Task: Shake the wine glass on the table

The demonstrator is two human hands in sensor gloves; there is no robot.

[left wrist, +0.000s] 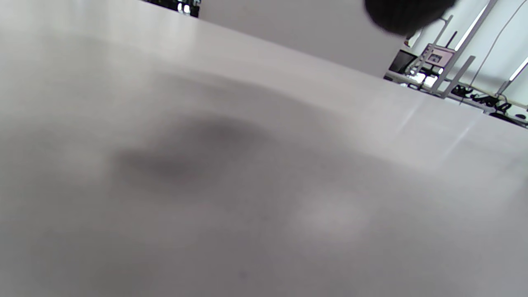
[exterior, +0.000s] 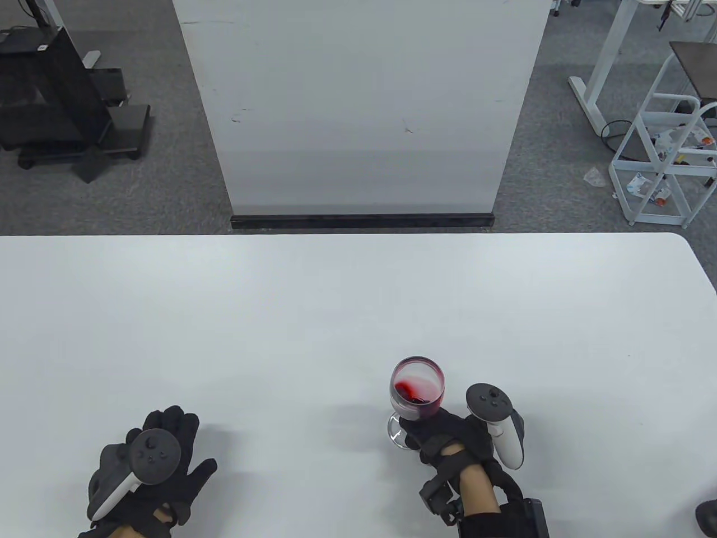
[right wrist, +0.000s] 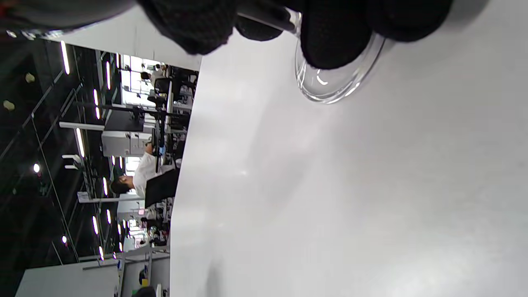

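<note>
A clear wine glass (exterior: 417,389) with red wine in its bowl stands on the white table (exterior: 336,314) at the front, right of centre. The wine lies slanted and smeared up the bowl's wall. My right hand (exterior: 442,434) holds the glass by its stem, fingers over the round foot (exterior: 395,434). In the right wrist view, black gloved fingertips (right wrist: 334,37) cover the stem above the foot (right wrist: 330,88). My left hand (exterior: 151,465) rests flat on the table at the front left, fingers spread, holding nothing. The left wrist view shows only a dark fingertip (left wrist: 406,14).
A white upright panel (exterior: 361,106) with a black base stands on the floor behind the table's far edge. A white wire rack (exterior: 666,157) is at the far right and black equipment (exterior: 61,106) at the far left, both off the table.
</note>
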